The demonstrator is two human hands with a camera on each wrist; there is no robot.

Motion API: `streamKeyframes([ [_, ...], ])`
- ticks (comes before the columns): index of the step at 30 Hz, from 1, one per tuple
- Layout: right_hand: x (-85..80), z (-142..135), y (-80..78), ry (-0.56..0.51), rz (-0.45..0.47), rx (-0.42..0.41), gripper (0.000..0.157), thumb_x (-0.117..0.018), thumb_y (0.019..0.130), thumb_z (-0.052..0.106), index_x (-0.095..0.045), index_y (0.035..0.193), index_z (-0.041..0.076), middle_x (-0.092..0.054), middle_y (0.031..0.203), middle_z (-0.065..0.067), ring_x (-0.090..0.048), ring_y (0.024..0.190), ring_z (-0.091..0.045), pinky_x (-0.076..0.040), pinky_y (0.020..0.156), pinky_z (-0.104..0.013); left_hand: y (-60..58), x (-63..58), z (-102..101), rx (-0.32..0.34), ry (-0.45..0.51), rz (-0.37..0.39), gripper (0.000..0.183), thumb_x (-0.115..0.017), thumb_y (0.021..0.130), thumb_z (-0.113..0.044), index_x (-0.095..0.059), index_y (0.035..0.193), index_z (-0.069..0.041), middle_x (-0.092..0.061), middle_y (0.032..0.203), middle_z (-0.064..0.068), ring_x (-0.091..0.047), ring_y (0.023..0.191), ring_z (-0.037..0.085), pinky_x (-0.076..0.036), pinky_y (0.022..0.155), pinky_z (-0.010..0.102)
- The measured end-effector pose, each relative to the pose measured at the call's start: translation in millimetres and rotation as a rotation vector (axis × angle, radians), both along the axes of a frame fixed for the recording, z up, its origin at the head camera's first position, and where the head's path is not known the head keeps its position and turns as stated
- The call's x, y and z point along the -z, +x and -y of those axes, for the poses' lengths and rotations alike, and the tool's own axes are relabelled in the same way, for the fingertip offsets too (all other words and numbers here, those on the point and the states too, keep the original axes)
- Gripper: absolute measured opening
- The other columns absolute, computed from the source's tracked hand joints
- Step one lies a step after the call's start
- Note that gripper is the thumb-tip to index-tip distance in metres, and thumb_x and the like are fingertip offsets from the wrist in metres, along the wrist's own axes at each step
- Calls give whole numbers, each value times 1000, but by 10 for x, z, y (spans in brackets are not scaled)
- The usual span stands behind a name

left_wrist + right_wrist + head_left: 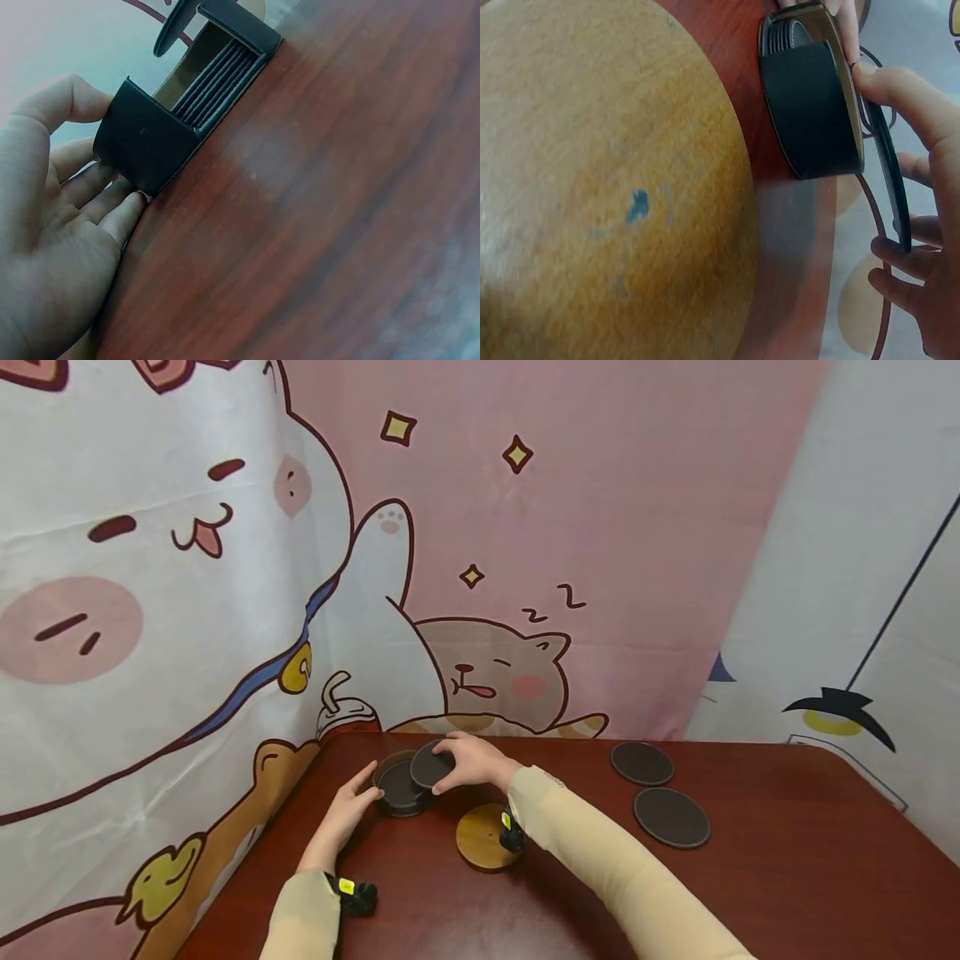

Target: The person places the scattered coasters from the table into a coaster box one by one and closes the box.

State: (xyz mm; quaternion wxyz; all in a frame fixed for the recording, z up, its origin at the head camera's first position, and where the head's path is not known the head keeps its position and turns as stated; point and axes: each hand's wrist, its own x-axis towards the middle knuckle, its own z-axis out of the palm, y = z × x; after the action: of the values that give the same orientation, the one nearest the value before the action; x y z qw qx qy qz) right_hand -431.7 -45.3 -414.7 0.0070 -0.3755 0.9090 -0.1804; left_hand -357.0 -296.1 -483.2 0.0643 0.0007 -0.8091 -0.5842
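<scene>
A round black coaster holder (403, 811) stands on the table towards the back. Its wall has a cut-out, through which several stacked coasters (217, 88) show in the left wrist view. My left hand (347, 810) holds the left side of this holder, with the thumb and fingers spread around its wall. Between thumb and fingers, my right hand (478, 762) pinches a round black coaster (428, 767). That coaster is tilted just over the holder's right rim. In the right wrist view it appears nearly edge-on beside the holder (810, 112).
A round wooden disc (480, 839) lies below my right wrist, partly covered by it. Two black coasters (642, 763) (671, 817) lie flat on the right of the reddish-brown table (810, 860). A cloth with cartoon animals (600, 527) hangs behind and to the left.
</scene>
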Motion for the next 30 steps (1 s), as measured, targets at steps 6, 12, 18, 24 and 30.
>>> streamKeyframes([
  [6,3,120,1,30,-30,-7,73,-67,57,60,-55,120,25,-36,135,-6,-45,112,-20,-39,85,-31,-12,-21,-4,-4,12,-10,61,-56,79,-13,-36,136,-20,-31,139,3,-21,128,21,-16,101,46],
  [12,54,221,5,53,-20,-14,74,-66,58,61,-55,120,22,-37,135,-6,-40,118,-19,-38,88,-32,-20,-14,-6,-8,10,-8,61,-56,79,-13,-36,136,-18,-31,139,4,-21,128,22,-15,101,46],
  [18,100,281,31,29,11,-6,71,-66,61,58,-55,120,20,-34,137,-8,-36,122,-20,-37,90,-35,-22,4,-13,-10,21,-5,61,-56,78,-13,-36,136,-18,-32,138,4,-22,127,21,-16,101,45],
  [24,160,335,24,5,-35,-52,58,-63,70,51,-57,117,18,-40,134,-5,-38,121,-16,-34,93,-31,-25,-1,-23,-16,24,8,61,-57,78,-14,-37,136,-19,-32,138,3,-21,128,22,-15,101,45],
  [30,157,376,46,-12,-13,-65,48,-63,75,41,-58,116,16,-43,132,-4,-40,119,-16,-33,94,-31,-30,-1,-9,-19,17,20,61,-56,79,-13,-36,136,-19,-31,139,3,-21,128,23,-15,101,47],
])
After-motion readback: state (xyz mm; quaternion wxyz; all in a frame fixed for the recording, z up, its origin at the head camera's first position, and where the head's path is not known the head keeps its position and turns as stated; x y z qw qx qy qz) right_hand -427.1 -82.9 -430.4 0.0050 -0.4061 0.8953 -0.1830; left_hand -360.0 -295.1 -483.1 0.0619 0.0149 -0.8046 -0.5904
